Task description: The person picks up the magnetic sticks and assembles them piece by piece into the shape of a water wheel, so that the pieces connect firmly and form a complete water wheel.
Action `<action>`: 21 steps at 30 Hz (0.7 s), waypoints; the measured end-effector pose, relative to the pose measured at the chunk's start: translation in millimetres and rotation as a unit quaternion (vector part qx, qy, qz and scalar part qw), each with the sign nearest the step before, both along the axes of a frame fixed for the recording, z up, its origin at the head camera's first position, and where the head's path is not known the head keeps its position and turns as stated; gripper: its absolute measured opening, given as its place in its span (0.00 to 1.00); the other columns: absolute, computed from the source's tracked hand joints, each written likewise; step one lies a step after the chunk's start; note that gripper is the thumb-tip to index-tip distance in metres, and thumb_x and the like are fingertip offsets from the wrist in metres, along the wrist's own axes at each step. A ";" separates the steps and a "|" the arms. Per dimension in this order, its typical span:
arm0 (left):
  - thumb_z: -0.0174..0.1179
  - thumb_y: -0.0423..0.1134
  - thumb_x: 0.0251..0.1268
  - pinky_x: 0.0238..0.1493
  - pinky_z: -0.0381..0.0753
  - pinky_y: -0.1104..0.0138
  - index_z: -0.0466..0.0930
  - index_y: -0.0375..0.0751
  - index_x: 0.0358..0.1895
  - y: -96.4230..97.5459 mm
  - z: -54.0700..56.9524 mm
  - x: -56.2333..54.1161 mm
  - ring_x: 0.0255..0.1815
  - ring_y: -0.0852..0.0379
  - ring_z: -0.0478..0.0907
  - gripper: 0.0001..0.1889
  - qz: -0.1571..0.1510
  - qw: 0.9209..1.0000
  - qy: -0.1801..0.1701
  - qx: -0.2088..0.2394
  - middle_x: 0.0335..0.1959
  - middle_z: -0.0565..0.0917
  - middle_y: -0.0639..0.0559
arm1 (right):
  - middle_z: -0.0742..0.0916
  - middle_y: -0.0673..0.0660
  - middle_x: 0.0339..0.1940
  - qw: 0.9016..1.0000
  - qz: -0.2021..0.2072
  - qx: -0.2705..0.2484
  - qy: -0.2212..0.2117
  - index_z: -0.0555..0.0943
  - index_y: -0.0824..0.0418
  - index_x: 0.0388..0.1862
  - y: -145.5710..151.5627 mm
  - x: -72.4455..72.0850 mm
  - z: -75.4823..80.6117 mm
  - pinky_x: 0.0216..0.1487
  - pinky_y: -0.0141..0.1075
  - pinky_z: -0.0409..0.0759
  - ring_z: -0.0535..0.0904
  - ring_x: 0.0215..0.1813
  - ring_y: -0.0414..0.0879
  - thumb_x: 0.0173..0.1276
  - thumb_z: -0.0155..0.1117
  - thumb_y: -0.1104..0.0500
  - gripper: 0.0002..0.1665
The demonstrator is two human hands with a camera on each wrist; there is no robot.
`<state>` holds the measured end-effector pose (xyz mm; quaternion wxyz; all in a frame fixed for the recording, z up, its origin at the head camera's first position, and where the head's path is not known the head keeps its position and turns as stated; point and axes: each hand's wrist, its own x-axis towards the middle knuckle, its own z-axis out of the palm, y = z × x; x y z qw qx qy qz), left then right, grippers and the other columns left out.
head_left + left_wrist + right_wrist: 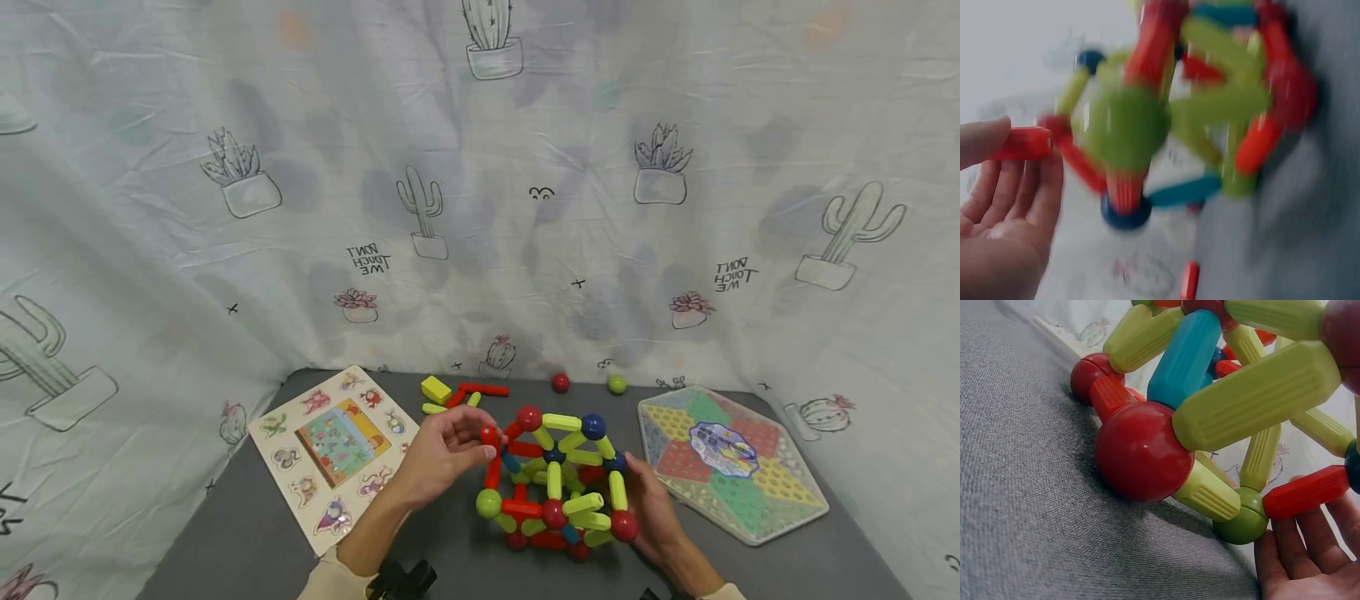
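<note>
A ball-and-rod structure [555, 482] of green, red and blue magnetic rods with red, green and dark blue balls stands on the grey table. My left hand [450, 454] is at its left side. Between thumb and fingers it pinches a red magnetic rod [1025, 143], whose far end is right at a red ball [1057, 125]. At the structure's right side, the fingers of my right hand [654, 508] reach behind it. In the right wrist view those fingers rest against a red rod [1307, 492] beside a green ball [1241, 515].
An animal puzzle board [281, 450] lies at left, a hexagonal Chinese checkers board [787, 446] at right. Behind the structure are a yellow block [436, 389], loose rods [483, 389], a red ball [560, 382] and a green ball [617, 384]. A patterned curtain [510, 217] hangs at the table's back.
</note>
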<state>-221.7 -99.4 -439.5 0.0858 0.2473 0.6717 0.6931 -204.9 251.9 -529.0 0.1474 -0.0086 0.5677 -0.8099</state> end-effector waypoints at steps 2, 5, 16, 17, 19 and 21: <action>0.70 0.30 0.74 0.54 0.89 0.67 0.84 0.33 0.59 9.7 3.7 9.8 0.53 0.54 0.90 0.15 -0.022 1.000 0.002 -0.015 0.56 0.88 0.33 | 0.85 0.44 0.64 1.000 0.008 -0.002 0.002 0.75 0.49 0.71 1.7 0.0 0.5 0.71 0.40 0.81 0.81 0.67 0.42 0.93 0.32 0.36 0.30; 0.71 0.31 0.73 0.52 0.88 0.68 0.86 0.39 0.58 22.6 4.0 19.2 0.51 0.58 0.88 0.13 -0.043 0.998 0.004 -0.053 0.54 0.89 0.41 | 0.84 0.44 0.65 1.000 0.024 -0.006 0.008 0.74 0.48 0.73 4.1 0.0 0.9 0.72 0.41 0.81 0.81 0.68 0.42 0.93 0.31 0.37 0.30; 0.70 0.24 0.69 0.53 0.88 0.71 0.86 0.40 0.50 47.4 5.0 29.9 0.47 0.65 0.90 0.12 -0.059 0.990 0.043 -0.123 0.47 0.90 0.48 | 0.84 0.45 0.66 1.000 0.022 -0.004 0.003 0.72 0.50 0.73 3.5 0.2 2.1 0.72 0.42 0.81 0.81 0.68 0.43 0.92 0.34 0.35 0.30; 0.70 0.24 0.69 0.53 0.88 0.71 0.86 0.41 0.50 48.1 5.4 30.1 0.46 0.67 0.89 0.12 -0.061 0.990 0.041 -0.124 0.47 0.90 0.49 | 0.84 0.45 0.66 1.000 0.020 -0.004 0.002 0.73 0.49 0.71 3.3 0.2 2.3 0.72 0.42 0.81 0.81 0.68 0.43 0.92 0.34 0.35 0.29; 0.69 0.23 0.69 0.51 0.89 0.72 0.87 0.40 0.49 48.7 5.6 30.1 0.44 0.67 0.88 0.12 -0.065 0.989 0.041 -0.127 0.47 0.90 0.49 | 0.83 0.46 0.66 1.000 0.020 -0.003 0.004 0.74 0.47 0.70 3.2 0.4 2.8 0.72 0.42 0.81 0.81 0.68 0.43 0.92 0.33 0.36 0.28; 0.69 0.24 0.70 0.52 0.89 0.71 0.87 0.40 0.50 47.7 5.3 29.6 0.44 0.67 0.88 0.11 -0.072 0.987 0.046 -0.133 0.47 0.90 0.48 | 0.84 0.45 0.65 1.000 0.019 -0.002 0.000 0.75 0.46 0.68 3.2 0.3 3.1 0.72 0.41 0.81 0.82 0.68 0.42 0.92 0.33 0.36 0.27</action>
